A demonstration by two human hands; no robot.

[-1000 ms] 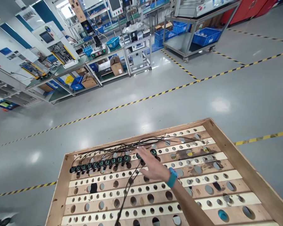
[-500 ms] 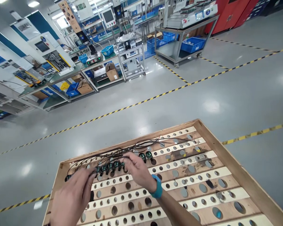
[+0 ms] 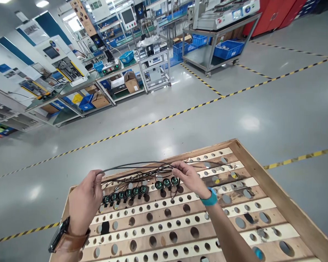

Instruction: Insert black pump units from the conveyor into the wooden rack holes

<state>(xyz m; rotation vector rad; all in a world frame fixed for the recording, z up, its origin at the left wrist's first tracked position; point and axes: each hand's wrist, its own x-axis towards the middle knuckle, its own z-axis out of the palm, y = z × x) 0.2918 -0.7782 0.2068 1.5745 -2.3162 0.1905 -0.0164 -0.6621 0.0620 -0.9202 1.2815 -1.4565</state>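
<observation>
A thin black cable (image 3: 131, 165) spans from my left hand (image 3: 86, 198) to my right hand (image 3: 190, 179), bowed slightly above the wooden tray. My left hand pinches one end of it near the tray's far left side. On the right, my fingertips close on the cable above the end of a row of parts. Below lie small round parts with green circuit boards (image 3: 128, 193) and black leads. Three more round parts (image 3: 166, 182) sit nearest my right hand. Loose black cables (image 3: 142, 177) lie tangled along the far edge.
The wooden tray (image 3: 278, 193) has pale slats with rows of holes and a raised rim. Beyond it, grey floor carries yellow-black tape (image 3: 158, 120). Workbenches with machines (image 3: 71, 71), a wheeled metal cart (image 3: 207, 47) and a red cabinet (image 3: 276, 16) stand farther off.
My hands have moved apart, the right one rightward and the left one up and left. The cable is now stretched between them, and more round parts are uncovered.
</observation>
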